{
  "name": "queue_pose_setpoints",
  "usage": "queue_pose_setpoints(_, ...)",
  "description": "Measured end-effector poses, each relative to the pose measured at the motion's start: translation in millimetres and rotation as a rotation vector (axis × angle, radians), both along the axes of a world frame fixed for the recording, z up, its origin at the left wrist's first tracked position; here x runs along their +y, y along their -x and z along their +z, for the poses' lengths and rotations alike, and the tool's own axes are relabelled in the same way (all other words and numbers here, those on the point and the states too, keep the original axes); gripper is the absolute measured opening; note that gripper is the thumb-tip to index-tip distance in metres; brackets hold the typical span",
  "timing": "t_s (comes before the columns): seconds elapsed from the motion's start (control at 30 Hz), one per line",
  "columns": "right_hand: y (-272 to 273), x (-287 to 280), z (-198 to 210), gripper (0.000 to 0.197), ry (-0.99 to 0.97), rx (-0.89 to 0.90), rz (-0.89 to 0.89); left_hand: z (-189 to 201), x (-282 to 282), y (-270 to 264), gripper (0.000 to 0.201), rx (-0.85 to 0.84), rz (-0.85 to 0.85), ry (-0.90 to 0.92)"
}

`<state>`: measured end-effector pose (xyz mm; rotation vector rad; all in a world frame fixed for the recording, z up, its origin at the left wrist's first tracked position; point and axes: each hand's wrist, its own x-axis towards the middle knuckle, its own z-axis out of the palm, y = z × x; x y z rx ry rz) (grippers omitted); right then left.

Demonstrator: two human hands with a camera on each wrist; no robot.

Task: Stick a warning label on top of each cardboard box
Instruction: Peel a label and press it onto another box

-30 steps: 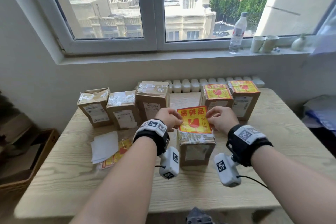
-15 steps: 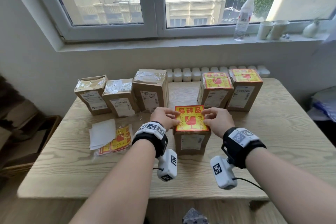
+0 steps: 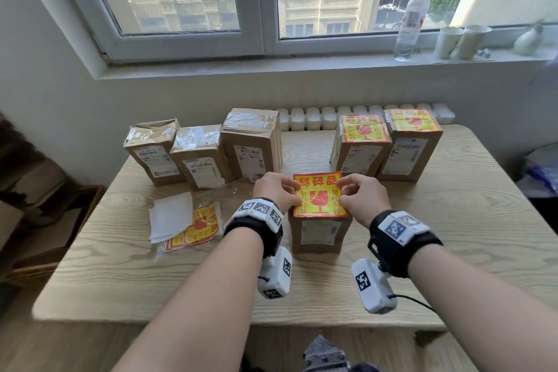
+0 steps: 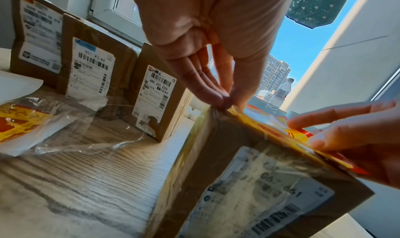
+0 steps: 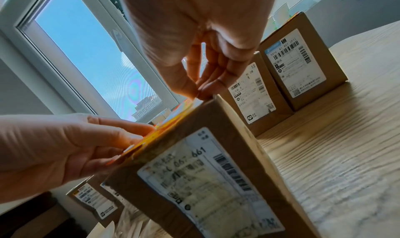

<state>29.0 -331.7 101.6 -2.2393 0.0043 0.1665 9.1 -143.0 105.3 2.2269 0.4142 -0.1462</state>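
Observation:
A yellow-and-red warning label (image 3: 320, 195) lies on top of the near cardboard box (image 3: 318, 235) at the table's middle. My left hand (image 3: 297, 192) pinches the label's left edge with curled fingers and thumb. In the left wrist view its fingertips (image 4: 217, 98) meet at the box's top corner. My right hand (image 3: 341, 192) pinches the label's right edge, and its fingertips (image 5: 207, 90) meet at the box's other top corner. Three boxes with no label (image 3: 200, 157) stand at the back left. Two boxes with labels on top (image 3: 362, 148) stand at the back right.
A stack of spare labels (image 3: 199, 228) in clear wrap lies left of my left wrist, partly under white backing paper (image 3: 170, 216). The wooden table (image 3: 453, 235) ends against a radiator below the window. A bottle (image 3: 410, 18) and cups stand on the sill.
The label, held tilted over the box a second ago, has come down flat onto the box top. Both hands have stayed on its side edges.

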Motion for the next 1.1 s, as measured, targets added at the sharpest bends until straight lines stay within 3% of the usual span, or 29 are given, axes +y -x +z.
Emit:
queue_pose_setpoints(0.4, 2, 1, 2, 0.032, 0.258, -0.018, 0.078, 4, -4, -4, 0.046, 0.043, -0.071, -0.245)
queue_pose_setpoints(0.6, 2, -5, -12, 0.086, 0.064, 0.084, 0.089, -5, -8, 1, 0.094, 0.068, -0.138, -0.167)
queue_pose_setpoints(0.7, -4, -13, -14, 0.093, -0.109, 0.223, 0.083, -5, 0, -1, 0.103, 0.113, -0.193, -0.136)
queue_pose_setpoints(0.77, -9, -20, -13, 0.09, -0.128, 0.225, 0.073, 0, 7, -5, 0.106, 0.124, -0.201, -0.12)
queue_pose_setpoints(0.93, -12, -12, -6, 0.068, 0.275, -0.044, 0.205, 11, 1, -14, 0.088, 0.02, -0.22, -0.163)
queue_pose_setpoints(1.1, -13, 0, -8, 0.067, 0.434, 0.042, 0.387, 2, -9, -14, 0.069, 0.102, -0.348, -0.254)
